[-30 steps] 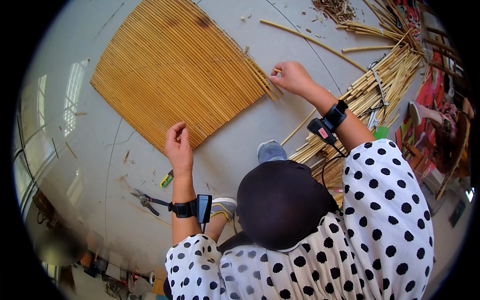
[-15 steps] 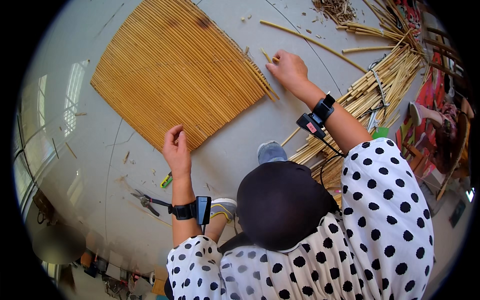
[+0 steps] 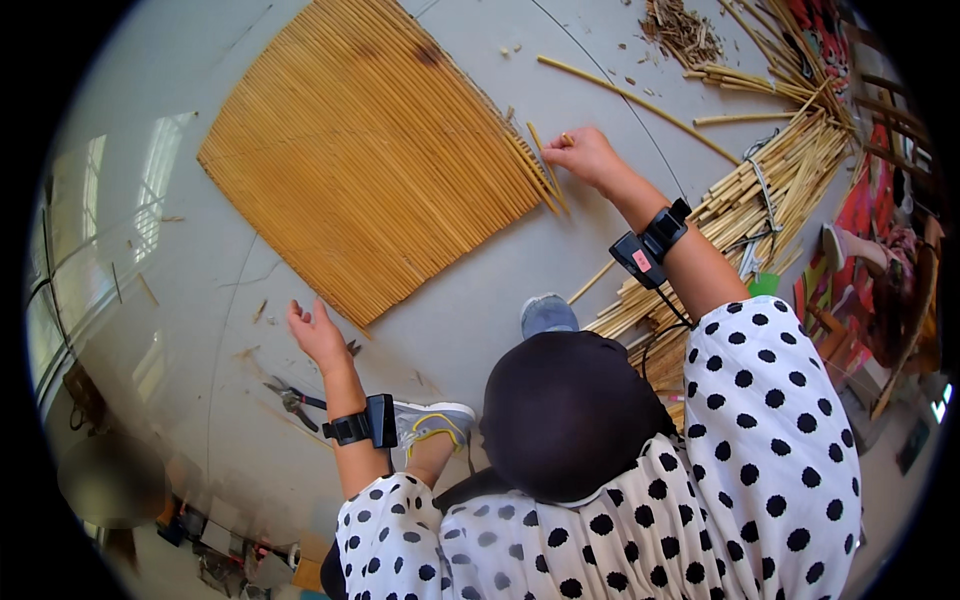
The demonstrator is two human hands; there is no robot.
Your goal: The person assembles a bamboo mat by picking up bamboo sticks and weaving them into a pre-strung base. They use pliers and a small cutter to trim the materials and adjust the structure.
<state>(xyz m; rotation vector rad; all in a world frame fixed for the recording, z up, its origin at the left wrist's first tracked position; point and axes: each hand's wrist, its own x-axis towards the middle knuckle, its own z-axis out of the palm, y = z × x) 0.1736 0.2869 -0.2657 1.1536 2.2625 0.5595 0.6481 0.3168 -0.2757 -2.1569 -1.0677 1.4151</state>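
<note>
A flat mat of thin golden reed sticks (image 3: 370, 160) lies on the floor ahead of me. At its right edge my right hand (image 3: 583, 158) is closed, fingertips pinching a slim stick (image 3: 541, 150) slanting along the mat's edge. Past the near left corner of the mat, my left hand (image 3: 318, 335) hovers with fingers apart and nothing in them. Behind that hand a small dark object (image 3: 353, 348) peeks out, mostly hidden. Pliers (image 3: 292, 398) with dark handles rest on the floor beside my left forearm.
To the right lies a large tied bundle of sticks (image 3: 770, 180). One long loose stick (image 3: 640, 108) lies beyond my right hand. A heap of brown scraps (image 3: 682, 30) sits at the far right. My grey shoe (image 3: 438, 424) stands near my left forearm.
My left hand has moved left, away from the mat's near corner, and its fingers have spread. The slim stick at my right hand now lies closer along the mat's edge. The green knife is out of sight.
</note>
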